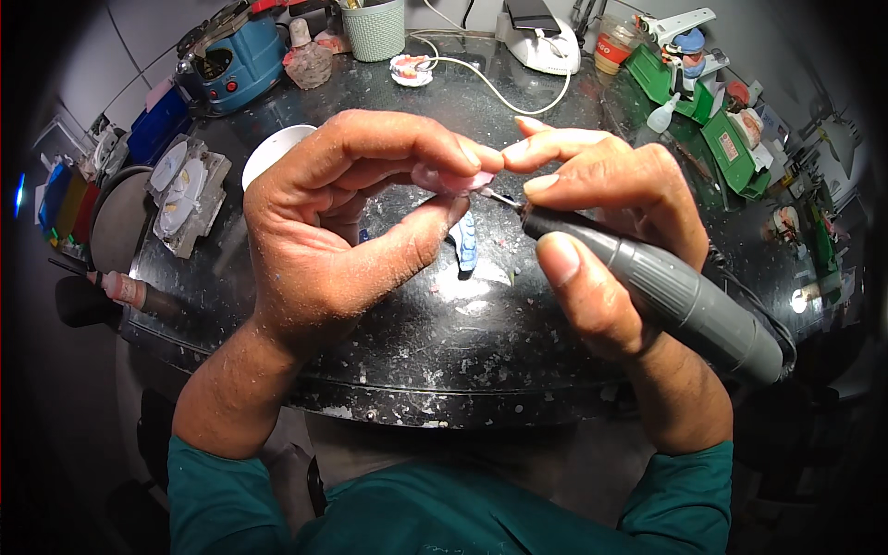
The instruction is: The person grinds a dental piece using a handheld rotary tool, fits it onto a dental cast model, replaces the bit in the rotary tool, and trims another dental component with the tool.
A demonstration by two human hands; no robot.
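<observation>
My left hand pinches a small pink dental piece, likely acrylic, between thumb and fingertips; the fingers cover much of it. A dark grey rotary handpiece lies in my right hand, gripped like a pen. Its thin metal bur reaches the right edge of the pink piece; whether it touches cannot be made out. Fingertips of both hands meet just above. On the black bench below lies a blue tooth-row model, partly hidden by my left thumb. Pale dust coats my left hand and forearm.
Behind my left hand sits a white round dish. Plaster models stand to the left, a blue machine at the far left. A denture model and a cable lie at the back. Green trays line the right.
</observation>
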